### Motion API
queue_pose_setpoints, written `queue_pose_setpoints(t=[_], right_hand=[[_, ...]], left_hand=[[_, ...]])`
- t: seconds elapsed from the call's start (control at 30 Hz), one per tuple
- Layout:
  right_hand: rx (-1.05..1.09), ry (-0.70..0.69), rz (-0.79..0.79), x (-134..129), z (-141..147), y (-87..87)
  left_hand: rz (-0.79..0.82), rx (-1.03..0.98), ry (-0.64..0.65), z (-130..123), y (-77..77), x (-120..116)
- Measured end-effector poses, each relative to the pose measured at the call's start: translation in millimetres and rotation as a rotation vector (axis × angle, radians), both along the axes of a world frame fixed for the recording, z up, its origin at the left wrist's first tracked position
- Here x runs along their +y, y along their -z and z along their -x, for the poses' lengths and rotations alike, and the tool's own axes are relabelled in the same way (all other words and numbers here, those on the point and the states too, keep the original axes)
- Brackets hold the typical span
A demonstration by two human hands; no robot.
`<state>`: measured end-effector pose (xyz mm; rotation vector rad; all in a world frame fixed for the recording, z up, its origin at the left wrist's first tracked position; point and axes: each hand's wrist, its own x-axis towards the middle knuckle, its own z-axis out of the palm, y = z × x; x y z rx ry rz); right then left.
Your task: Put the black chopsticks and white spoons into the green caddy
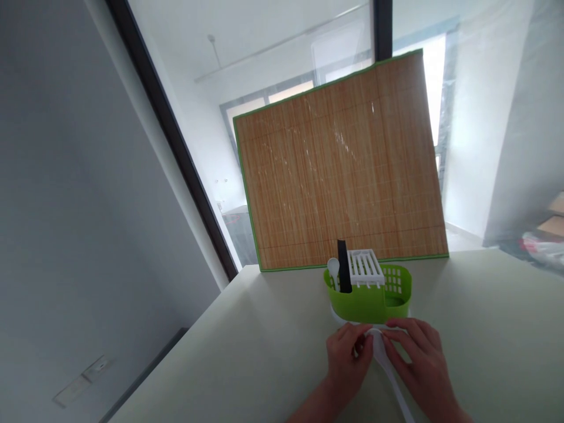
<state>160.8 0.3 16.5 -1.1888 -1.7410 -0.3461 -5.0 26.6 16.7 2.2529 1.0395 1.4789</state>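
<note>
A white long-handled spoon (388, 367) lies between my two hands, its head pointing away from me and its handle running down to the lower edge of the view. My left hand (349, 352) pinches the left side of the spoon's head with thumb and finger. From the right, my right hand (416, 355) grips the same end, fingers bent over it. Just beyond them stands a green basket (359, 305) with a white slatted rack (366, 267) across its top. A small white spoon (333, 270) and a black flat-sided utensil (344, 267) stand upright in its left part.
The pale table (264, 341) carries the basket. At its back a bamboo mat (343, 164) with green edging leans against a glass partition with a dark frame (176, 135). A grey wall (66, 205) rises on the left, with a socket plate (94, 369) low down.
</note>
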Motion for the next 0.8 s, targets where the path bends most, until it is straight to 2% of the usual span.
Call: queue_pose_setpoints(t=[0.2, 0.27, 0.33, 0.43, 0.5, 0.57, 0.8], right_hand=[[-0.022, -0.049, 0.031, 1, -2, -4.7], [0.013, 0.003, 0.05, 4, -14, -7.5], [0.087, 0.144, 0.1, 9, -34, -7.5], [0.131, 0.374, 0.359, 17, -70, -1.4], [0.13, 0.456, 0.625, 19, -88, 3.9], [0.111, 0.502, 0.82, 19, -96, 7.5], [0.081, 0.456, 1.042, 16, -83, 9.4]], left_hand=[[-0.023, -0.02, -0.037, 2, 3.6, 1], [-0.028, -0.024, -0.041, 3, 5.1, 1], [-0.026, -0.027, -0.043, 4, 6.0, 1], [-0.008, -0.024, -0.037, 5, 6.2, 1], [0.002, -0.024, -0.038, 5, 6.1, 1], [0.002, -0.028, -0.043, 5, 6.0, 1], [-0.045, -0.005, -0.055, 4, 6.3, 0]])
